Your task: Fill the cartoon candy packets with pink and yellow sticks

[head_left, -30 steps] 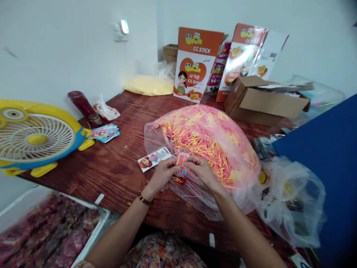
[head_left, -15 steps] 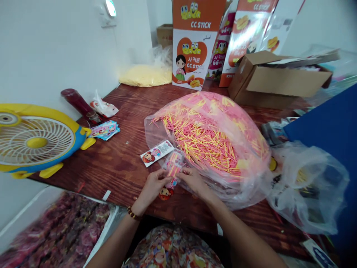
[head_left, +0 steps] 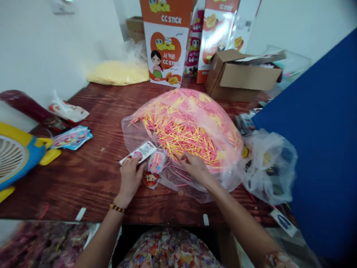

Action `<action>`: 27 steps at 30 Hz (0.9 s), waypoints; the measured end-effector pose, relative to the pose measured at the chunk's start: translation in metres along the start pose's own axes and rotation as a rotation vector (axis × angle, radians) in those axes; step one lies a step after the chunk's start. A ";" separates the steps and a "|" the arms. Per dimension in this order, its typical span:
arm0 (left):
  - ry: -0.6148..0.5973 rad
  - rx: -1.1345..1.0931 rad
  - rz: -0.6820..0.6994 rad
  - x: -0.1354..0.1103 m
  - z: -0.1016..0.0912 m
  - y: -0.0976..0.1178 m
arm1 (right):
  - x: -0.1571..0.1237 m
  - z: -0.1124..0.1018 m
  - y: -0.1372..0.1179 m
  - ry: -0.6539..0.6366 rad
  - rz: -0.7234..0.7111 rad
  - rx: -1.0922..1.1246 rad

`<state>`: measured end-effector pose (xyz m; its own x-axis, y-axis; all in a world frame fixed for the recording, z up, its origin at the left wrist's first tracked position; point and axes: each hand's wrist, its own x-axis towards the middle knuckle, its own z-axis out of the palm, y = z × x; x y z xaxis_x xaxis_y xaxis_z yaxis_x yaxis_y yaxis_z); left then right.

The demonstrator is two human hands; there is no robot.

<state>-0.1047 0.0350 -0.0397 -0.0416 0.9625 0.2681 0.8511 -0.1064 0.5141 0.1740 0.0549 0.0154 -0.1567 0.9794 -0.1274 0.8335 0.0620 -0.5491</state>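
A big clear plastic bag [head_left: 184, 126] full of thin pink and yellow sticks lies on the wooden table [head_left: 92, 175]. My left hand [head_left: 129, 178] rests on the table, its fingers closed on a small printed packet [head_left: 154, 167] with sticks in it. An empty printed packet [head_left: 138, 152] lies just above that hand. My right hand [head_left: 195, 167] reaches into the bag's open mouth, fingers curled among the loose sticks; what they hold is hidden.
Orange "CC STICK" cartons [head_left: 164, 41] and an open cardboard box [head_left: 240, 74] stand at the back. A yellow and blue fan [head_left: 16, 156] sits at left near a stack of packets [head_left: 71, 137]. A blue panel [head_left: 315, 141] and a crumpled bag [head_left: 269, 163] fill the right.
The hands have separated: the left one keeps the filled packet low on the table, the right one has moved right into the stick bag. The view has shifted right.
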 end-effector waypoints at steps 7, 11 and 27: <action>-0.154 0.375 -0.109 0.052 -0.007 -0.003 | -0.017 -0.080 0.100 -0.104 0.074 -0.519; -0.232 0.440 -0.102 0.061 0.002 -0.008 | -0.025 -0.094 0.114 -0.177 0.029 -0.674; -0.211 0.253 -0.115 0.089 -0.002 -0.016 | -0.009 -0.089 0.119 -0.116 -0.369 -0.859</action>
<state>-0.1233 0.1221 -0.0220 -0.0578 0.9978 0.0323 0.9509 0.0452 0.3060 0.3218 0.0705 0.0248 -0.5019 0.8473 -0.1736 0.8189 0.5301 0.2200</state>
